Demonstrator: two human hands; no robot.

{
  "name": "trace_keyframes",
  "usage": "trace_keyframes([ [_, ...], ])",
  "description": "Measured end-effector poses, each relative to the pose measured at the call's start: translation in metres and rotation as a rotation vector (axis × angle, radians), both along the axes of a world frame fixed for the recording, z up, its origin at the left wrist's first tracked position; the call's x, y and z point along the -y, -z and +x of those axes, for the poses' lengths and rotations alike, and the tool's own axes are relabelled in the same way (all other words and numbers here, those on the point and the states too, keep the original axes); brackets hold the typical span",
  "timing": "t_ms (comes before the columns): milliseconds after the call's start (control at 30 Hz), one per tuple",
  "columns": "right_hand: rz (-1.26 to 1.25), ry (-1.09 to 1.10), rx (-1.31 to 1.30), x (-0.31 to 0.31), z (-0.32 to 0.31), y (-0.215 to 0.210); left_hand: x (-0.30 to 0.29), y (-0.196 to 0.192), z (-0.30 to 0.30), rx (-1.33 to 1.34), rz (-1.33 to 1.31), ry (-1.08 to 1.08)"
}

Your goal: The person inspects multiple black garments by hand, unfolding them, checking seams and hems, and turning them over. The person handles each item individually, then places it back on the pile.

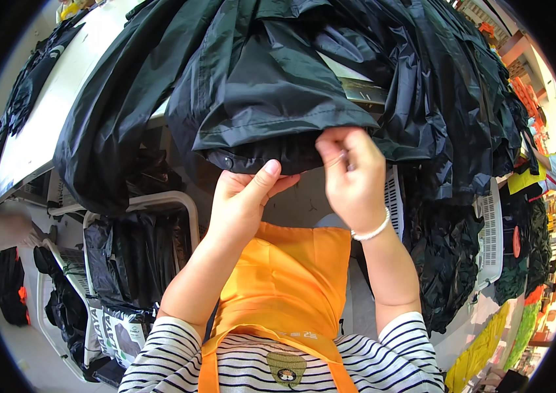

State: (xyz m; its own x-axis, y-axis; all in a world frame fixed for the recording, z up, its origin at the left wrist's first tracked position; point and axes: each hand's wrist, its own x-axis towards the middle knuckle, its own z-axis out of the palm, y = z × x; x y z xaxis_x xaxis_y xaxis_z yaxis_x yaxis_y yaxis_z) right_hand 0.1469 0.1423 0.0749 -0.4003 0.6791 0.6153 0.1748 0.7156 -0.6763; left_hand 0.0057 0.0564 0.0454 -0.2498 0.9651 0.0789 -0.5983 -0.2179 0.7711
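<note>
A person in a striped shirt and an orange apron (291, 275) stood at a white worktable (48, 124), looking down at both bare hands. A heap of black, shiny garments (271, 72) covered the table from ten o'clock round to three o'clock and spilled over its near edge. The hem of the nearest garment (258, 157), with a small round snap at its left end, hung at the centre of the view.

The left hand (245, 200), at about seven o'clock from that hem, was closed with the thumb pressed up against the hem's underside. The right hand (350, 177), at about four o'clock from it and wearing a white bead bracelet (373, 231), pinched the hem's right end between curled fingers and thumb. Both hands held fabric; neither was spread wide.

White plastic crates (491, 229) of more black garments stood at three o'clock and at eight o'clock.

As a judgement, handling this slippery cloth well called for keeping the hem taut between the two hands, gripping close to the edge, and letting the table bear the garment's weight so that it would not slide off.
</note>
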Motion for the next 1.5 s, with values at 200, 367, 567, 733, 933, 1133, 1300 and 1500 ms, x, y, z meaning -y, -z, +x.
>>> trace_keyframes([
  [200,-0.041,-0.240,0.028,0.002,0.004,-0.017,0.003,0.013,-0.008,-0.058,-0.064,0.007],
  [367,0.244,-0.156,0.083,-0.002,-0.003,-0.004,0.003,0.002,0.001,-0.042,-0.066,-0.008],
  [567,0.013,-0.017,-0.143,-0.005,-0.009,0.009,0.000,-0.004,0.002,-0.020,-0.069,-0.002],
  [733,-0.132,-0.224,-0.064,-0.009,0.004,0.000,0.002,0.000,-0.001,-0.094,-0.090,-0.032],
  [933,0.099,-0.225,0.018,-0.004,0.003,-0.007,0.001,0.006,0.001,-0.236,-0.057,-0.035],
  [1133,-0.100,-0.121,-0.129,-0.003,-0.004,0.010,-0.001,-0.005,0.004,-0.260,-0.097,-0.051],
  [1300,-0.415,-0.252,-0.231,0.003,-0.006,0.005,-0.003,0.002,0.003,-0.225,-0.058,-0.095],
  [1500,-0.447,-0.347,-0.148,0.001,0.003,-0.001,-0.001,0.004,0.010,-0.276,-0.022,-0.143],
])
